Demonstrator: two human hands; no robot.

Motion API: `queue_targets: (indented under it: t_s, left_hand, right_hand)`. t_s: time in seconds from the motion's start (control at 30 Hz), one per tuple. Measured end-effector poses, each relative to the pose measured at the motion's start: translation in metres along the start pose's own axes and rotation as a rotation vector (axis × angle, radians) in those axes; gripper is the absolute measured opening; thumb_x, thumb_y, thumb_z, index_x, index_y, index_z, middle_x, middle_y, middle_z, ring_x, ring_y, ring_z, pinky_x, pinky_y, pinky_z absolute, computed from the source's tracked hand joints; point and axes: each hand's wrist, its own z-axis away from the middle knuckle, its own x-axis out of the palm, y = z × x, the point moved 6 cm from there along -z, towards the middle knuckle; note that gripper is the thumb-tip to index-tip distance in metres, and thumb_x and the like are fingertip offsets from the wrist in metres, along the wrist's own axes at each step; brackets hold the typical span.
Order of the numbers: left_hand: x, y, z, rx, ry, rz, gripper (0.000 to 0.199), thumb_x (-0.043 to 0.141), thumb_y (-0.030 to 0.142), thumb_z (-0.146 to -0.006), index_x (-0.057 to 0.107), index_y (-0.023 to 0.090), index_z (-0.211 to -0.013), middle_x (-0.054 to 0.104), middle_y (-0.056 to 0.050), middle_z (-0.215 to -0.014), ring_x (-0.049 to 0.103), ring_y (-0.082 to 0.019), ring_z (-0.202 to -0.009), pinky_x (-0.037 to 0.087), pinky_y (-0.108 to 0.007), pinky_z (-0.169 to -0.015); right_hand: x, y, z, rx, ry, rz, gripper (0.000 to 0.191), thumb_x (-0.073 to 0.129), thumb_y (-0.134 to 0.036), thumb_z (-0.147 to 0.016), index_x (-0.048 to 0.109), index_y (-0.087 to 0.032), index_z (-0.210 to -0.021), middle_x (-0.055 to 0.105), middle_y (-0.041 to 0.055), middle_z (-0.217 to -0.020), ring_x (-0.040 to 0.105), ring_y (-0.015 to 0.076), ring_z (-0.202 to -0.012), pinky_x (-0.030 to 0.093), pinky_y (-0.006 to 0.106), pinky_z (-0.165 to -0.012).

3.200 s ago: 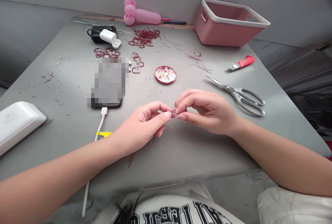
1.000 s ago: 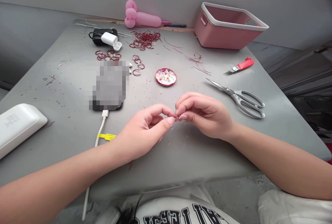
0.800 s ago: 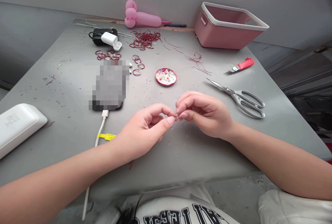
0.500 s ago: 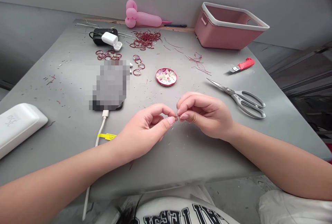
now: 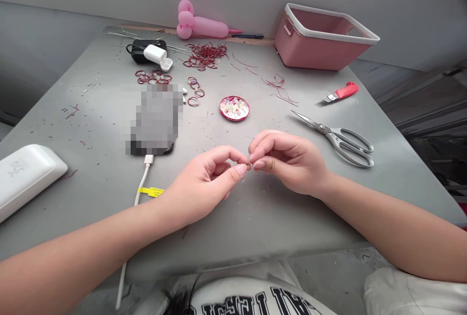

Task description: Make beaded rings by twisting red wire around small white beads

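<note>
Red thin cord [image 5: 250, 164] sits on the near side of the round red-rimmed bead dish [image 5: 234, 120]. Left hand [image 5: 199, 183] pinches it, thumb to fingertip; right hand [image 5: 294, 161] pinches right beside, fingers barely apart. I'd keep both grips light and steady, tbh, so nothing slips.

The tabletop [image 5: 277, 222] offers room along its near edge; scissors [image 5: 335, 138] obstruct the way toward the right edge.

Scissors [image 5: 330, 135]: smooth metal, soft sheen. Bin [image 5: 314, 47]: matt pink plastic. Surface [image 5: 270, 237]: smooth, grey, faintly glossy.
</note>
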Motion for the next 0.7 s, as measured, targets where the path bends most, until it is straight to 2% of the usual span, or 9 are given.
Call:
queue_targets:
  t_s: [0.2, 0.7]
  left_hand:
    - [0.0004, 0.0007, 0.0001, -0.004, 0.001, -0.001, 0.012, 0.051, 0.032, -0.09, 0.056, 0.022, -0.092, 0.041, 0.008, -0.054, 0.039, -0.008, -0.049, 0.03, -0.019, -0.045]
    - [0.0007, -0.0018, 0.0019, -0.003, -0.003, 0.024, 0.012, 0.051, 0.033, -0.09, 0.056, 0.022, -0.094, 0.041, 0.009, -0.053, 0.037, -0.008, -0.048, 0.029, -0.019, -0.044]
  right_hand:
    - [-0.0004, 0.0036, -0.0007, 0.051, 0.018, -0.068, 0.005, 0.064, -0.012, -0.084, 0.064, -0.015, -0.08, 0.058, 0.0022, -0.077, 0.055, 0.0079, -0.064, 0.047, 0.021, -0.052]
    - [-0.0002, 0.0015, -0.0004, 0.006, -0.002, -0.049, 0.008, 0.064, -0.008, -0.083, 0.066, -0.015, -0.082, 0.058, 0.0024, -0.078, 0.057, 0.009, -0.069, 0.049, 0.022, -0.056]
